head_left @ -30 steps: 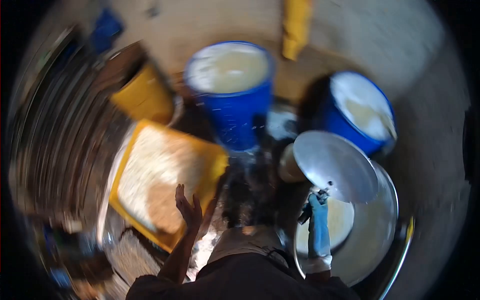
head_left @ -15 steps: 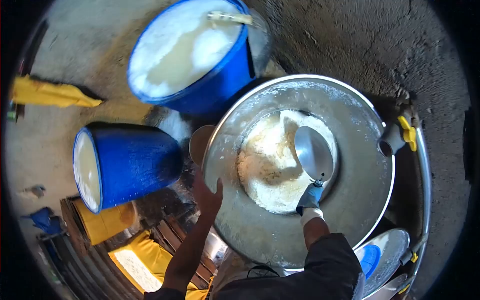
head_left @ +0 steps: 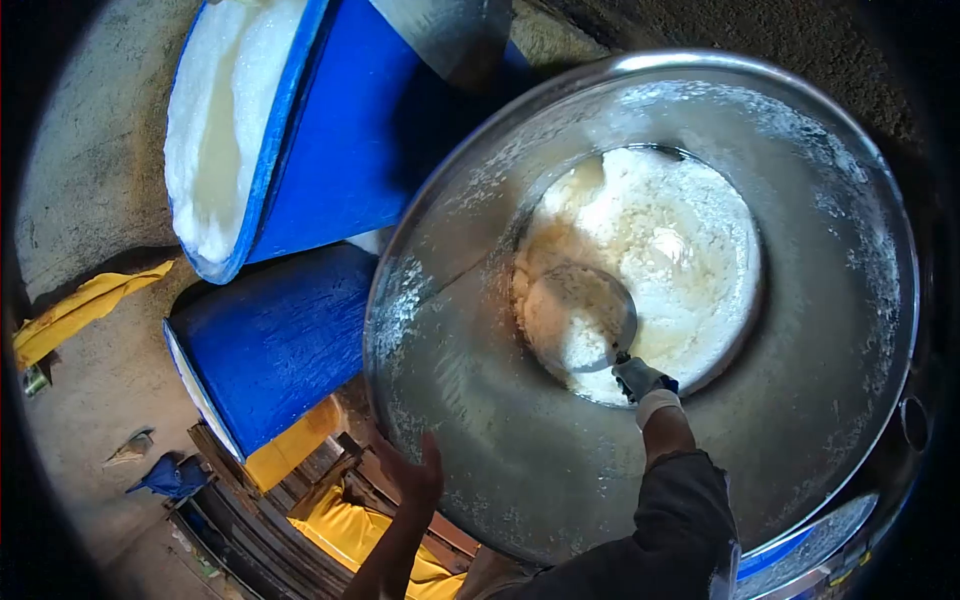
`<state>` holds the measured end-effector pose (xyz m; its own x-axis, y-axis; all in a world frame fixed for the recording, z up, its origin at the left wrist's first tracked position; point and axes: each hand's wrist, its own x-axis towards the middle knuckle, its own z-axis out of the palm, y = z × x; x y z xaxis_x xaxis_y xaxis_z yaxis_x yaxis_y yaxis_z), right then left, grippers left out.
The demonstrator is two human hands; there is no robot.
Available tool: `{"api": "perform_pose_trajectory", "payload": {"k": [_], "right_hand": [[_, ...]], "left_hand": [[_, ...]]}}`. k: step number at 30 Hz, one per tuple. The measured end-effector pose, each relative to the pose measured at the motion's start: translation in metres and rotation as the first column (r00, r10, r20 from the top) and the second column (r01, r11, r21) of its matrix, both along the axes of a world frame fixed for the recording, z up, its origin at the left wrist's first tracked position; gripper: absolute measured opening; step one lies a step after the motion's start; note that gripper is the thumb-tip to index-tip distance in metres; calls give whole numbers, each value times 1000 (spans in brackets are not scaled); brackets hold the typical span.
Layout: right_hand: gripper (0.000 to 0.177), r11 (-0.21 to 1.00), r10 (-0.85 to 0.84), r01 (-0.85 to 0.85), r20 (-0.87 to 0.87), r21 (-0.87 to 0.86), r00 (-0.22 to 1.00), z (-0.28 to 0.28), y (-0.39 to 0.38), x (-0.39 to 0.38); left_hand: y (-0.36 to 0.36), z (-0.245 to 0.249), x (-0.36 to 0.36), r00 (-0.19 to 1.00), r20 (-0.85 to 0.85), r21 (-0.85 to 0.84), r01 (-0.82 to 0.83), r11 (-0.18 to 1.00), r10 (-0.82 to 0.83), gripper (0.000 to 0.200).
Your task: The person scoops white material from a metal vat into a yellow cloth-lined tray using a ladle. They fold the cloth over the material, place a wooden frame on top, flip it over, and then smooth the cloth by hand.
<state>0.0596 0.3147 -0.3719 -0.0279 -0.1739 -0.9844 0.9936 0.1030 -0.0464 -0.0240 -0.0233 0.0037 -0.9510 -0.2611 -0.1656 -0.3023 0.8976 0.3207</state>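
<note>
Open above, hemmed left
The metal basin (head_left: 480, 400) is unobstructed from above save for the scoop (head_left: 578, 318) in its hollow; its left rim is crowded by an upper blue drum (head_left: 350, 150) and a lower blue drum (head_left: 280, 340).

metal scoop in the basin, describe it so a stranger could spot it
Find the huge steel basin with white mash at its centre. At the mash's lower left lies the metal scoop, in the gloved right hand: the only round grey disc there.
</note>
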Motion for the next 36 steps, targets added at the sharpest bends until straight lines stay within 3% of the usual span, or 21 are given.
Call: {"api": "perform_pose_trajectory", "payload": {"k": [3, 4, 6, 8, 10, 13, 15, 16, 18, 19, 20, 22, 24, 26, 27, 28, 30, 32, 36], "right_hand": [[27, 993, 107, -103, 62, -64, 992, 39, 8, -10], [28, 977, 206, -207, -24, -44, 978, 60, 12, -13], [28, 974, 212, -224, -203, -36, 956, 91, 17, 1], [25, 946, 299, -315, -170, -77, 939, 106, 14, 15], [21, 952, 284, -289, -63, -97, 957, 142, 6, 27], [21, 973, 112, -139, -151, -185, 982, 230, 23, 51], [22, 970, 149, -173, -144, -172, 978, 286, 28, 59], [22, 967, 183, -203, -134, -154, 974, 305, 30, 61], [22, 958, 254, -268, -129, -104, 959, 348, 34, 65], [22, 951, 289, -300, -126, -76, 949, 369, 35, 65], [22, 940, 329, -337, -126, -48, 936, 389, 35, 65], [23, 912, 407, -410, -119, 5, 905, 428, 34, 65], [23, 880, 474, -471, -104, 57, 874, 456, 26, 64], [26, 848, 513, -500, -37, 173, 857, 487, 9, 62], [26, 871, 472, -464, -11, 162, 881, 521, -18, 62], [25, 808, 561, -547, -1, 217, 828, 541, -42, 66], [25, 748, 649, -632, -19, 204, 761, 569, -81, 76], [24, 705, 704, -693, -30, 153, 710, 593, -120, 91], [23, 637, 770, -771, -47, 7, 636, 619, -226, 131]], "left_hand": [[0, 3, -4, 991, -65, -110, 108, 988, -116, 89], [-1, 3, -7, 991, -89, -106, 95, 990, -105, 89], [-3, 2, -8, 988, -117, 22, 108, 994, -104, 88], [2, 6, -7, 986, -146, 9, 82, 997, -80, 88], [0, 11, -6, 983, -177, 6, 42, 999, -40, 88], [-7, 17, -6, 981, -194, 181, 23, 983, 13, 87], [-15, 24, -2, 966, -257, 328, 111, 938, -24, 82], [-21, 26, 7, 959, -283, 351, 72, 934, 33, 82], [-32, 34, 29, 975, -196, 548, 18, 836, 107, 79], [-39, 43, 51, 983, -139, 531, -27, 847, 119, 73], [-49, 40, 77, 968, -164, 544, -72, 836, 190, 73], [-69, 15, 145, 968, -175, 506, -68, 860, 179, 68], [-90, 19, 222, 936, 76, 631, -311, 710, 343, 63], [-108, -1, 317, 906, 105, 547, -396, 737, 410, 64], [-119, -9, 365, 866, 282, 533, -499, 683, 412, 64], [-129, -19, 419, 803, 453, 515, -591, 621, 388, 63], [-131, -75, 539, 758, 586, 409, -582, 703, 287, 60], [-93, -79, 643, 548, 425, 211, -834, 510, 721, 57], [-100, -114, 785, 432, 616, 335, -901, 278, 658, 62]]}}
